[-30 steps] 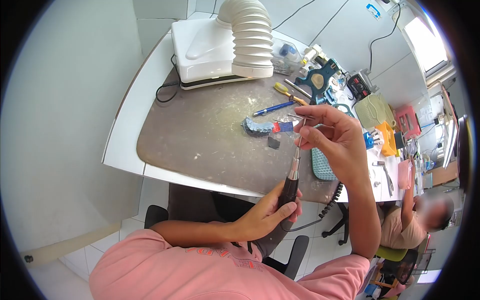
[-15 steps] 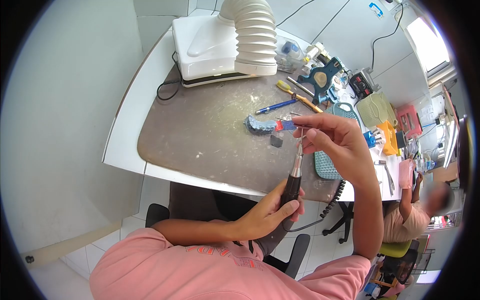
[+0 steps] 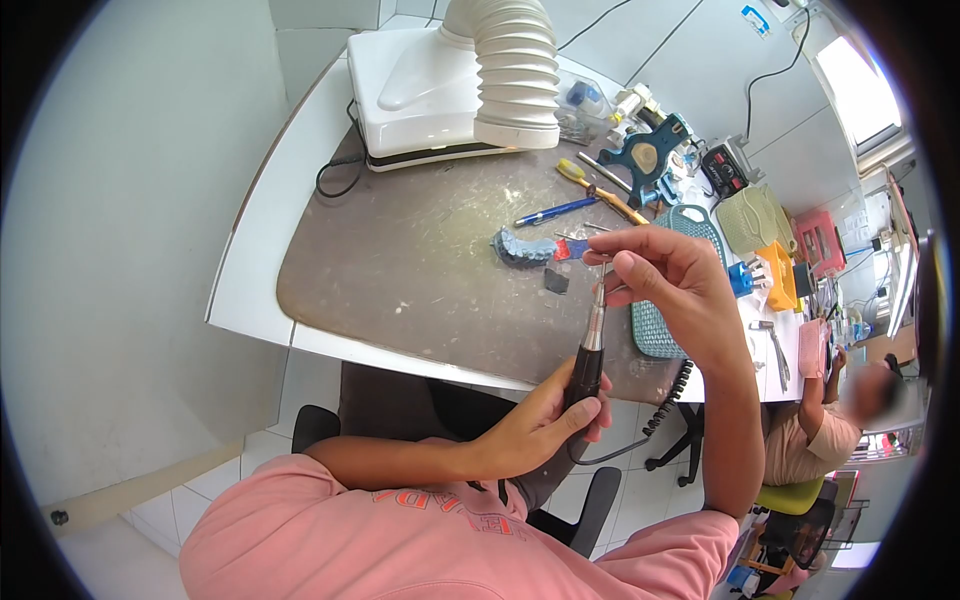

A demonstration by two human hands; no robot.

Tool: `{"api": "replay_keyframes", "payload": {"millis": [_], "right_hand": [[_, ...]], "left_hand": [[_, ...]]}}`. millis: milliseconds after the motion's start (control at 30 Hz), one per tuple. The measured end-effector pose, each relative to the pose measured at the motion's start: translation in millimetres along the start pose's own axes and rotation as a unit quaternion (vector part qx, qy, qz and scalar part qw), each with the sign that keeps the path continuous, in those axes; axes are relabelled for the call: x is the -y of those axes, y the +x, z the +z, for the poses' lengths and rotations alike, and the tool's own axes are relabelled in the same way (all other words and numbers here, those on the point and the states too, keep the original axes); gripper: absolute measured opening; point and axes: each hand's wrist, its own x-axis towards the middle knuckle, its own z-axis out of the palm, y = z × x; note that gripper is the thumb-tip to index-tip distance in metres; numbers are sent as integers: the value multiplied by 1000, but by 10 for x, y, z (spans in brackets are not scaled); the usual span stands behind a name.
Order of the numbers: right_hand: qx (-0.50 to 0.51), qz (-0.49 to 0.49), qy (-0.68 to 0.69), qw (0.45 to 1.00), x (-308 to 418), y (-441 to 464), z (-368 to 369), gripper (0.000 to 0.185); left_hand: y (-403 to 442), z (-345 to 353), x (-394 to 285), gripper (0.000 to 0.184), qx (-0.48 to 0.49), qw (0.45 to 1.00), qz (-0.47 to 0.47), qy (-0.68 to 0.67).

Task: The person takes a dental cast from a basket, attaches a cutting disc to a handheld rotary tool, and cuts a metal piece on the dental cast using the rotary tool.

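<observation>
My left hand (image 3: 545, 425) is wrapped round the black grip of a rotary handpiece (image 3: 588, 365), which points up and away from me. At the handpiece's metal tip, my right hand (image 3: 668, 275) pinches the thin bur (image 3: 603, 272) between thumb and fingers. A coiled black cord (image 3: 668, 400) hangs beside the grip. Left of my right fingertips, a blue-grey dental arch model (image 3: 525, 249) lies on the dark mat. Beside it are a red-and-blue piece (image 3: 572, 249), partly behind my fingers, and a small dark square (image 3: 556, 281).
A blue pen (image 3: 556, 212) and a yellow-bristled brush (image 3: 600, 188) lie behind the model. A teal basket (image 3: 652, 335) sits under my right wrist. The white unit with its ribbed hose (image 3: 516, 85) stands at the back. A co-worker (image 3: 830, 420) sits at far right.
The view has shifted very slightly. Both hands stay on the handpiece, and my right fingers have moved a little at its tip.
</observation>
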Motion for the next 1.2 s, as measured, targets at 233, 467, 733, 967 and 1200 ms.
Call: {"api": "replay_keyframes", "payload": {"millis": [233, 467, 733, 967, 1200], "right_hand": [[3, 23, -9, 1000, 10, 43, 16, 25], [7, 28, -1, 1000, -42, 73, 23, 28], [-96, 43, -306, 946, 34, -301, 186, 45], [-66, 19, -400, 914, -115, -516, 447, 43], [-101, 24, -179, 978, -275, -595, 493, 27]], "left_hand": [[1, -2, -3, 34, -2, 1000, -3, -14], [-7, 2, -12, 34, -8, 1000, -3, -15], [1, 30, -9, 30, -22, 999, 15, -27], [27, 39, 42, 26, -40, 998, 32, 42], [5, 23, 15, 34, -14, 994, 42, 103]]}}
